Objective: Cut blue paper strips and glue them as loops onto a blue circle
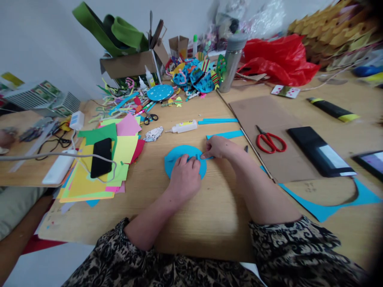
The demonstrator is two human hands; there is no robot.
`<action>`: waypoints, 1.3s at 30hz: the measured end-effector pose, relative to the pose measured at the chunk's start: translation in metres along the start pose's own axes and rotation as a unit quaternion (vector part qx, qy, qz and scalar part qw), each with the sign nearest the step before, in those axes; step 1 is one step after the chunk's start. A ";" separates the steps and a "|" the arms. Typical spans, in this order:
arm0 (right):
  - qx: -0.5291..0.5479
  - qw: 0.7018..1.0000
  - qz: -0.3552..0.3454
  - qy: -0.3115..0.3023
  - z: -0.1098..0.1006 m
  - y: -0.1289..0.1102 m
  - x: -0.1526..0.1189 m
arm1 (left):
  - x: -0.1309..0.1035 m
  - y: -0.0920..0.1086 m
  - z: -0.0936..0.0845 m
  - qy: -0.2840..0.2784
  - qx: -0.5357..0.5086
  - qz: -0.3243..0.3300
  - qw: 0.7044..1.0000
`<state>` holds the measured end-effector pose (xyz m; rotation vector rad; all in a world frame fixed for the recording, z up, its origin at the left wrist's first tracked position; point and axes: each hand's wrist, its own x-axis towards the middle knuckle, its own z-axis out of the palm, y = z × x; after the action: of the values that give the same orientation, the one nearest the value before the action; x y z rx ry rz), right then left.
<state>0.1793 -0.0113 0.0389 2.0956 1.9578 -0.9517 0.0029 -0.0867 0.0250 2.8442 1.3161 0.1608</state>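
Note:
A round blue paper disc (176,153) lies on the table in front of me. My left hand (185,175) rests on its right half, fingers bent and pressed down on the paper. Along the disc's right side runs a narrow blue paper strip (198,156), partly covered by my fingers. My right hand (218,147) pinches this strip at the disc's right edge, thumb and forefinger together. Just beyond my hands lie two more blue strips (220,120) and a white glue bottle (184,126).
Red-handled scissors (271,142) and a black case (321,151) lie on brown cardboard (269,107) at right. A blue paper offcut (323,209) is nearer me. Coloured sheets (125,151) with a phone (101,157) are at left. A steel flask (232,63) stands behind.

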 end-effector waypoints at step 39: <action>0.023 0.999 -0.011 -0.034 -0.001 0.001 0.002 | -0.026 -0.076 -0.016 0.108 -0.179 -0.141 0.968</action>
<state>0.1804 -0.0096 0.0384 2.0400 1.9483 -1.0694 -0.0732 -0.0573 0.0354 2.3661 1.5272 0.6480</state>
